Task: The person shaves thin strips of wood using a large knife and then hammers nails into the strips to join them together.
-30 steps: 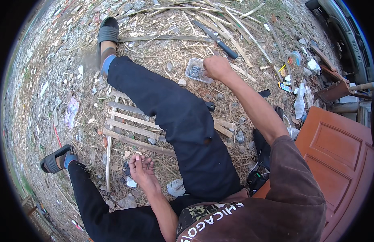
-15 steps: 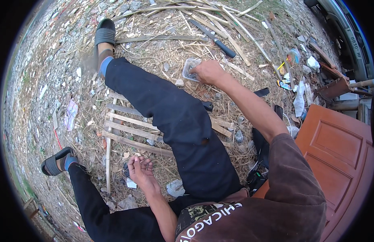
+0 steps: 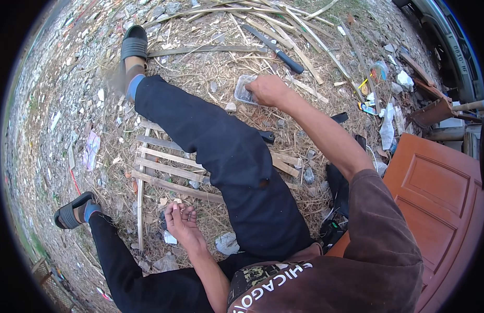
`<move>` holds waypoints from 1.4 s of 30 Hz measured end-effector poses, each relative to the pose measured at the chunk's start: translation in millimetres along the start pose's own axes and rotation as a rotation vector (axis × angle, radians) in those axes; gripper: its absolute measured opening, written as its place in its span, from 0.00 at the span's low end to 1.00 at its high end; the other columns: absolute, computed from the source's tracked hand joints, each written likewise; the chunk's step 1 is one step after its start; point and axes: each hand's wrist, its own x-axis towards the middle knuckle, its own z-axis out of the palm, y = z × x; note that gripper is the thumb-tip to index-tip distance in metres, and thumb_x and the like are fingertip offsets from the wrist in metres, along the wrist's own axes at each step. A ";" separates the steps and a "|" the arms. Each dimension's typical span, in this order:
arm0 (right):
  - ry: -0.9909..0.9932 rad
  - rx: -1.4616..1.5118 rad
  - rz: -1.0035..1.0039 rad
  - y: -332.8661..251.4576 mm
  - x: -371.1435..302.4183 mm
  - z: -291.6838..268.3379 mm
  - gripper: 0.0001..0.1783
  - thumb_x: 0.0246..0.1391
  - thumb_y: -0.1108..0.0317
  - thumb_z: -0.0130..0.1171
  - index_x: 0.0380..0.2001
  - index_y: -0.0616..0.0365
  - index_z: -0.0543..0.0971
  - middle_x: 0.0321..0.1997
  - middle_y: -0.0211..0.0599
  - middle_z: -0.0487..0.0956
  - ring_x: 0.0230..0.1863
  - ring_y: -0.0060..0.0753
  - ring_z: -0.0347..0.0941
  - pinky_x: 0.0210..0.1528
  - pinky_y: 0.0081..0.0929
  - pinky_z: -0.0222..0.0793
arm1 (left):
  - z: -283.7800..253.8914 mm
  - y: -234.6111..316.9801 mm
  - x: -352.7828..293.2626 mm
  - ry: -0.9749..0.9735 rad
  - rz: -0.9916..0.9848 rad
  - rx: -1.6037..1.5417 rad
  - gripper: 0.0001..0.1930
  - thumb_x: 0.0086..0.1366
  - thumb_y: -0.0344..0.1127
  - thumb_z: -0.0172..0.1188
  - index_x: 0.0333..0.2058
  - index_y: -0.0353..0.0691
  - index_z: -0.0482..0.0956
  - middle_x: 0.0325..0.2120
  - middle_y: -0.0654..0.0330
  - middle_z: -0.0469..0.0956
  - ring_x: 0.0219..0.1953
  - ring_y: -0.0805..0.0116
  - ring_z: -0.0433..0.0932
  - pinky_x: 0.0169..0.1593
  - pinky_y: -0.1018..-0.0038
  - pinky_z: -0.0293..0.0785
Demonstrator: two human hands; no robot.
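Observation:
My right hand [image 3: 269, 90] is at a small clear plastic tub [image 3: 238, 94] on the ground beyond my bent right leg. Its fingers are bent together over the tub's right side, and the fingertips are hidden. Small dark grey bits, too fine to name, lie inside the tub. My left hand [image 3: 182, 223] rests palm up between my legs, fingers curled in; whatever they hold cannot be made out. Beside it lies a frame of wooden slats [image 3: 171, 168], partly covered by my right leg.
A long-bladed tool with a black handle [image 3: 290, 62] lies beyond the tub among loose wooden strips [image 3: 304, 37]. A reddish-brown panelled door [image 3: 435, 208] is at my right. Part of a vehicle [image 3: 456, 47] shows at upper right. Stones, dry grass and litter cover the ground.
My right hand's fingers have drawn from the middle of the tub toward its right side, and more of the dark bits show. My left hand has stayed nearly still.

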 end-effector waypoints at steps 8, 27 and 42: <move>0.033 0.033 -0.037 1.4 -4.3 0.3 0.13 0.46 0.71 0.55 0.36 0.50 0.83 0.30 0.46 0.83 0.35 0.49 0.82 0.39 0.43 0.78 | -6.3 -3.4 2.0 -0.037 -0.012 0.026 0.10 0.70 0.39 0.57 0.47 0.47 0.72 0.37 0.68 0.74 0.37 0.74 0.75 0.41 0.77 0.71; 0.038 0.064 -0.046 3.9 5.0 10.5 0.10 0.48 0.62 0.59 0.33 0.50 0.84 0.30 0.45 0.83 0.35 0.49 0.81 0.39 0.44 0.77 | -2.9 -0.4 0.0 -0.023 -0.012 0.005 0.10 0.69 0.37 0.57 0.47 0.45 0.71 0.36 0.67 0.74 0.36 0.74 0.75 0.40 0.77 0.72; -0.002 0.143 -0.020 -0.3 4.2 3.8 0.13 0.48 0.63 0.61 0.39 0.48 0.84 0.34 0.45 0.84 0.39 0.48 0.81 0.44 0.44 0.77 | -3.0 -2.1 0.4 -0.019 -0.009 0.013 0.11 0.69 0.38 0.58 0.47 0.46 0.72 0.36 0.67 0.74 0.37 0.73 0.75 0.40 0.76 0.72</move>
